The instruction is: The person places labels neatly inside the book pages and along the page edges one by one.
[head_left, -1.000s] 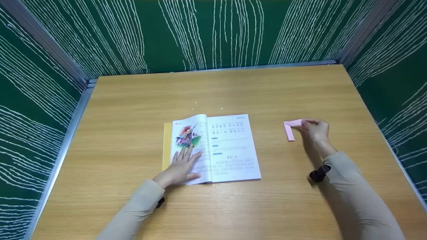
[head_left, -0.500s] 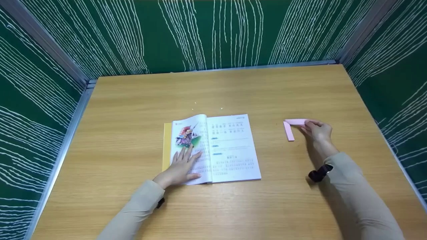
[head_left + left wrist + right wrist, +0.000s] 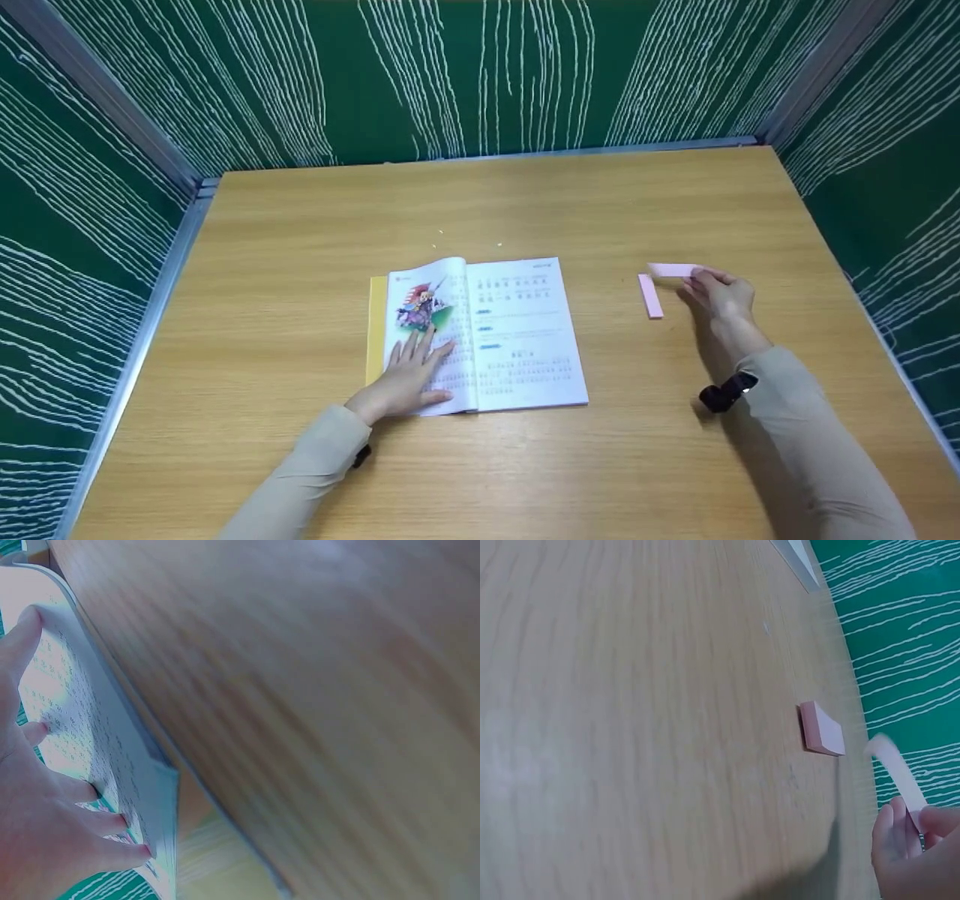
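We rest our spread left hand [image 3: 402, 381] on an open book [image 3: 523, 337]; our right hand [image 3: 727, 306] pinches a pink strip [image 3: 671, 270] near a pink pad [image 3: 650, 297].

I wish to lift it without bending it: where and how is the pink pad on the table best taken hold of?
Probably pinch the pad mid-length across its long sides, coming from above and the near end. It lies flat on the table, narrow and block-thick, with both long sides free, while the right hand holds a strip near its far end.
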`<state>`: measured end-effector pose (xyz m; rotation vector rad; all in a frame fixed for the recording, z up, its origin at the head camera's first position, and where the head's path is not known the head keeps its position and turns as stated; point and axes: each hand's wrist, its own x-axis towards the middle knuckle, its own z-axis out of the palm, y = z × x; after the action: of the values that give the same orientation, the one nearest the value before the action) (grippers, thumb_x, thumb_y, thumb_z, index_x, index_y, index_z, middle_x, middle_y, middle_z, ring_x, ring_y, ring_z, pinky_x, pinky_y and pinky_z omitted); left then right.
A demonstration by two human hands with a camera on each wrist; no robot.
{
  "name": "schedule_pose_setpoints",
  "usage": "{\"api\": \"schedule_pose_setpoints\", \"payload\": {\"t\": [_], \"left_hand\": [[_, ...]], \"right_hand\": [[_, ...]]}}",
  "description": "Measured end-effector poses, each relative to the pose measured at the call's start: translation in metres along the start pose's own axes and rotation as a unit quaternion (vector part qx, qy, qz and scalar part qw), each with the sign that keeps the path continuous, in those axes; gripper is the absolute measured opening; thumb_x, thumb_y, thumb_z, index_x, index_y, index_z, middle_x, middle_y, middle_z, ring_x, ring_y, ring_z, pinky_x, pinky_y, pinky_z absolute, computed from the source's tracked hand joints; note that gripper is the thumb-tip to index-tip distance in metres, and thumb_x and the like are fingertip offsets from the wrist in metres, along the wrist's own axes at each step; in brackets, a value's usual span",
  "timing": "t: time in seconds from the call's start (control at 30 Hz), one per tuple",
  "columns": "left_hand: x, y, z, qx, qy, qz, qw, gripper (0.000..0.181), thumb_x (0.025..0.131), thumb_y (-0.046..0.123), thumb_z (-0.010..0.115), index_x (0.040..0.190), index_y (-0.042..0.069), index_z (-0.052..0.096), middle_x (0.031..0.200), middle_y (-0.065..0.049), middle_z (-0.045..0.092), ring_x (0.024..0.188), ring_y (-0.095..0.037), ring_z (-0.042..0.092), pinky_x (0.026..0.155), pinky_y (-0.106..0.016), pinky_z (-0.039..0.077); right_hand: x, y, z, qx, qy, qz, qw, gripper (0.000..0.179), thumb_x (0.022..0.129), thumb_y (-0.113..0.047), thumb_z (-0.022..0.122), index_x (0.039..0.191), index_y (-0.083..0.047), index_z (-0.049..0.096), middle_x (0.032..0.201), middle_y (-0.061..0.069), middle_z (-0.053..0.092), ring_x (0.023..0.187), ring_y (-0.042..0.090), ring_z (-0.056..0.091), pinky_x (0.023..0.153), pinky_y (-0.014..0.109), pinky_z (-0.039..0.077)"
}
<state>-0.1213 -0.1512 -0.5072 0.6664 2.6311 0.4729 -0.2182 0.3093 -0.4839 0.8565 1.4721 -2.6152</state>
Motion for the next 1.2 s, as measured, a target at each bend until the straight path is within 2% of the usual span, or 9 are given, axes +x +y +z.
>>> {"api": "schedule_pose_setpoints", "payload": {"t": [0.3,0.67,1.03,1.2], "left_hand": [[0.000,0.000,-0.001,0.002,0.001,0.004,1.0000,0.077,0.082,0.050,0.050,0.142,0.016,0.016,0.146,-0.021,-0.008,0.130,-0.043,-0.005,0.102,-0.058,-0.001],[0.001,-0.001,0.000,-0.005,0.004,0.000,1.0000,0.077,0.082,0.051,0.050,0.142,0.017,0.016,0.146,-0.020,-0.008,0.130,-0.042,-0.005,0.102,-0.056,-0.003],[0.000,0.001,-0.001,-0.007,0.002,0.003,1.0000,0.078,0.082,0.051,0.050,0.143,0.016,0.015,0.146,-0.020,-0.008,0.130,-0.042,-0.005,0.102,-0.056,-0.002],[0.000,0.000,-0.002,-0.010,-0.004,0.010,0.9999,0.076,0.083,0.048,0.050,0.142,0.015,0.016,0.145,-0.021,-0.008,0.130,-0.043,-0.006,0.101,-0.059,-0.002]], "right_hand": [[-0.005,0.002,0.004,-0.020,-0.043,-0.020,0.9987,0.005,0.081,0.000,0.060,0.077,-0.004,0.060,0.067,0.006,0.065,0.063,0.013,0.064,0.063,0.021,0.052],[-0.005,0.008,0.011,0.033,-0.114,-0.010,0.9928,0.005,0.080,0.007,0.057,0.081,0.002,0.058,0.073,0.013,0.065,0.070,0.021,0.066,0.072,0.027,0.051],[-0.007,0.014,0.019,0.092,-0.183,0.003,0.9789,0.010,0.083,0.010,0.051,0.078,0.005,0.058,0.076,0.016,0.065,0.075,0.025,0.066,0.076,0.030,0.050],[-0.004,0.019,0.017,0.082,-0.200,-0.015,0.9763,0.005,0.081,0.007,0.055,0.080,0.004,0.059,0.079,0.014,0.065,0.077,0.023,0.065,0.078,0.027,0.049]]}}
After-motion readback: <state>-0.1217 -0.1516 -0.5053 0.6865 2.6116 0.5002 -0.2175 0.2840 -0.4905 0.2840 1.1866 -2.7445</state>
